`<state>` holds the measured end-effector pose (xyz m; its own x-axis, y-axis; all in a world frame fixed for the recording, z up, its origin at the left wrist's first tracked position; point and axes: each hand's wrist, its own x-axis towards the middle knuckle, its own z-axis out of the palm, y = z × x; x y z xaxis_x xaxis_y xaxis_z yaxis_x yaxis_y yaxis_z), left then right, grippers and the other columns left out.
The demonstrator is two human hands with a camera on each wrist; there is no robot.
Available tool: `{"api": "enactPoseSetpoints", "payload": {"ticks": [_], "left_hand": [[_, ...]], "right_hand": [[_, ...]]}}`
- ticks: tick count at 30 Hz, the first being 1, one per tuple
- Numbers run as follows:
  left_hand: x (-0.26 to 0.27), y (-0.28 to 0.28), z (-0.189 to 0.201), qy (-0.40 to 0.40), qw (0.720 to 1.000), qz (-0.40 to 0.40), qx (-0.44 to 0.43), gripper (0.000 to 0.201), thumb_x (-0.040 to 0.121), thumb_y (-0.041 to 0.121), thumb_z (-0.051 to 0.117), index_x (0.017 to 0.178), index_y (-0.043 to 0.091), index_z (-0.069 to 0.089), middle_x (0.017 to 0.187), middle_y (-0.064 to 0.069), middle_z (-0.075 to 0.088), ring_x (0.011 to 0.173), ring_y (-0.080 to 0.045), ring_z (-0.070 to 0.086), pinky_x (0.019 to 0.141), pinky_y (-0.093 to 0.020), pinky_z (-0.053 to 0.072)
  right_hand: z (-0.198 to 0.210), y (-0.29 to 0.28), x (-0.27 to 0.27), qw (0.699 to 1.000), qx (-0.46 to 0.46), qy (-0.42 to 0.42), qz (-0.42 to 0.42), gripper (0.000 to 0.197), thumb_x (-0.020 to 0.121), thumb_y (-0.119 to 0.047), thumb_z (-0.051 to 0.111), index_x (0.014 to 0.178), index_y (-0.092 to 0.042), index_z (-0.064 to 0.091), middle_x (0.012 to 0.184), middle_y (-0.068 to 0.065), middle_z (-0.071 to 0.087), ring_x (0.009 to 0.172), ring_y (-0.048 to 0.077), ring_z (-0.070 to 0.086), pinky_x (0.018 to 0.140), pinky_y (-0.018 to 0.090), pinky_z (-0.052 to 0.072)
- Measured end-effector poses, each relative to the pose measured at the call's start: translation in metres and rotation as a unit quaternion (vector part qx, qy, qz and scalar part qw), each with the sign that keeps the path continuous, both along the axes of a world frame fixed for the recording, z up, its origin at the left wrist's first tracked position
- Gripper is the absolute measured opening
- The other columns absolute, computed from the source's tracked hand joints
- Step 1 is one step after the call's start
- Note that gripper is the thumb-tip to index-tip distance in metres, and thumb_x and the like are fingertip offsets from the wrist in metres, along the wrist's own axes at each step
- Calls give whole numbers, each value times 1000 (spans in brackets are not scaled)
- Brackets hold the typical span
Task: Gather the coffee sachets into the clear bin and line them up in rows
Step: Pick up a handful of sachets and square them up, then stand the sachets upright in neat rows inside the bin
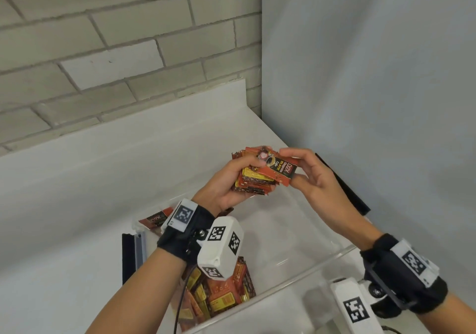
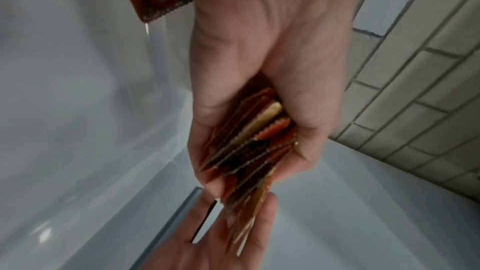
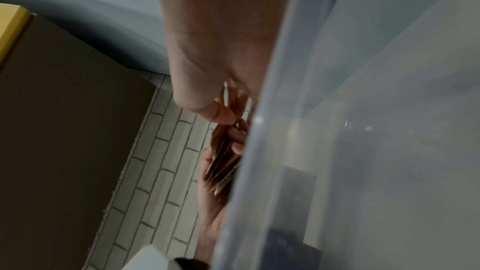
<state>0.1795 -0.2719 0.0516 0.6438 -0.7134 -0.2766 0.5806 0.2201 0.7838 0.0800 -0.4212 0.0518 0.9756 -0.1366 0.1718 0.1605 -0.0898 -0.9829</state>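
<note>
We're looking at a plain indoor corner, kind of place unclear: painted brick wall, smooth grey wall, a white desk and a dark cabinet.

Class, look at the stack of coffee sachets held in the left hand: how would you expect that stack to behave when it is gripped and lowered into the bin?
The stack of sachets is thin flat packets, so probably light and a bit floppy. Their edges fan out unevenly in the left hand, so they likely slide against each other. The right hand pinches the top sachet, perhaps to square it.
</note>
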Motion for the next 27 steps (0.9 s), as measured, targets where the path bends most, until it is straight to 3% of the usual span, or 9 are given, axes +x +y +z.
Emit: {"api": "enactPoseSetpoints", "payload": {"ticks": [6, 8, 11, 14, 16, 19, 21, 23, 27], "left_hand": [[-2, -6, -2, -22, 998, -60, 4, 47, 68, 12, 68, 114, 15, 58, 98, -12, 69, 83, -24, 68, 66, -33, 56], [-4, -9, -3, -22, 997, -72, 0, 55, 68, 10, 68, 121, 14, 54, 101, -13, 68, 82, -24, 69, 61, -32, 56], [-6, -14, -3, -35, 996, -86, -8, 56, 70, 9, 67, 123, 16, 52, 107, -13, 66, 84, -24, 69, 58, -31, 56], [-5, -19, -4, -44, 996, -70, -31, 42, 75, 10, 66, 116, 20, 58, 105, -11, 68, 85, -23, 68, 65, -33, 55], [-4, -21, -3, -54, 996, -52, -39, 34, 80, 9, 61, 112, 22, 60, 105, -11, 68, 86, -23, 67, 67, -32, 54], [-4, -21, -3, -71, 995, -52, -45, 32, 78, 12, 66, 108, 20, 65, 106, -14, 67, 91, -25, 65, 75, -35, 53], [-6, -20, -2, -78, 995, -54, -34, 44, 74, 16, 69, 117, 11, 61, 106, -16, 67, 92, -27, 66, 80, -36, 52], [-7, -19, -1, -85, 994, -59, -22, 56, 76, 15, 68, 127, 1, 51, 107, -18, 66, 91, -27, 66, 77, -36, 53], [-7, -19, 2, -79, 994, -59, -47, 34, 82, 8, 57, 116, 12, 60, 105, -14, 68, 88, -24, 67, 74, -35, 53]], "right_hand": [[-5, -1, -12, 996, 10, 78, -45, 47, 92, 4, 54, 128, -26, 44, 124, -1, 52, 91, -10, 59, 76, 19, 50], [-8, -1, -16, 994, 47, 83, -57, 50, 86, -1, 58, 126, -29, 44, 120, -4, 53, 95, -6, 59, 74, 19, 49], [-10, -2, -23, 985, 137, 71, -71, 50, 72, -13, 54, 119, -31, 48, 114, -6, 54, 107, 11, 55, 81, 26, 47], [-8, -3, -31, 968, 225, 59, -92, 43, 76, -27, 66, 115, -22, 49, 112, -1, 57, 97, 9, 61, 78, 26, 51], [-6, -2, -33, 969, 220, 65, -93, 50, 72, -42, 81, 109, -19, 56, 102, 2, 62, 88, 10, 63, 74, 25, 53], [0, -1, -34, 973, 202, 64, -97, 31, 74, -26, 71, 100, -10, 65, 85, 7, 70, 76, 16, 66, 73, 25, 55], [2, -3, -33, 968, 215, 61, -114, 19, 78, -14, 67, 94, -5, 66, 78, 9, 72, 71, 17, 68, 70, 24, 56], [4, -6, -32, 963, 227, 74, -126, 9, 82, -6, 65, 91, -3, 66, 76, 10, 73, 69, 18, 70, 67, 23, 57], [21, -19, -30, 966, 185, 99, -149, 16, 85, -2, 64, 99, 5, 63, 74, 11, 73, 61, 17, 70, 59, 21, 56]]}}
